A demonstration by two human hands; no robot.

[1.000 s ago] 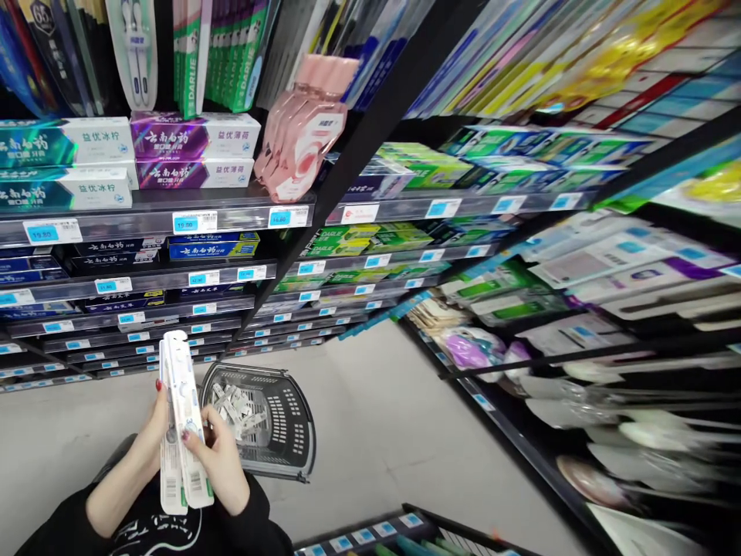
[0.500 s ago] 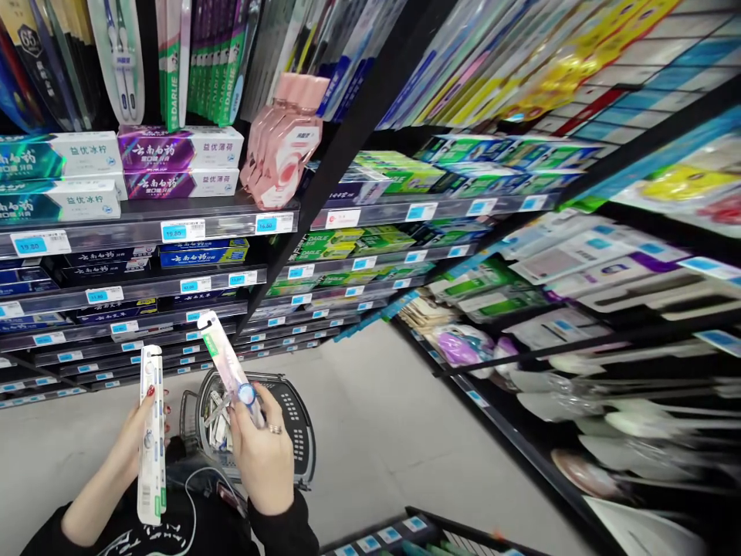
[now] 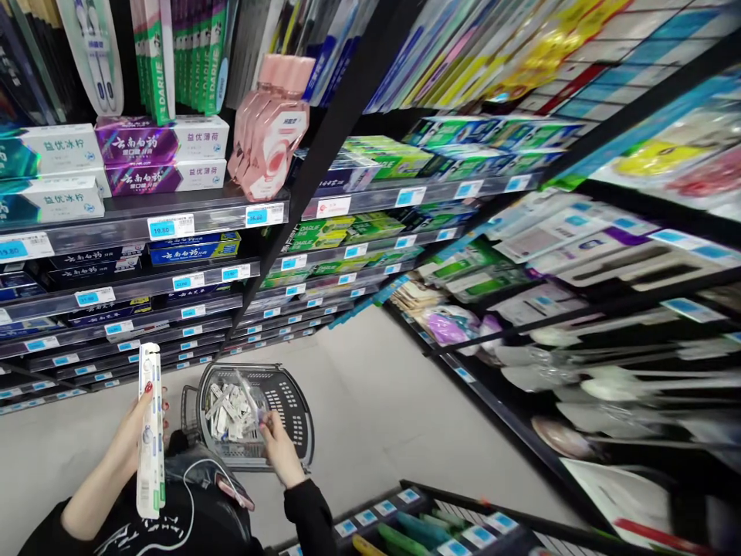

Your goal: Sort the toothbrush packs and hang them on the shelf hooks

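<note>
Upright in my left hand (image 3: 132, 421) is a packaged toothbrush (image 3: 150, 455), long and white with a green patch at the lower end; a second pack seems to lie behind it. My right hand (image 3: 280, 446) reaches over the dark shopping basket (image 3: 296, 425) and pinches another packaged toothbrush (image 3: 251, 394), tilted, its upper end over the basket. Inside the basket lies a pile of similar white packs (image 3: 231, 409). The basket stands on the floor in front of me.
Ahead, shelves hold toothpaste boxes (image 3: 165, 177) and pink bottles (image 3: 269, 131), with toothbrushes hanging above. Another rack (image 3: 607, 386) with packaged items runs along the right. A phone (image 3: 235, 492) with a white cable rests by my lap. A low shelf (image 3: 405, 510) stands at bottom right.
My right hand has drawn one toothbrush pack away from those in my left hand and lowered it right and forward over the basket. My left hand keeps its hold. The view has shifted slightly.
</note>
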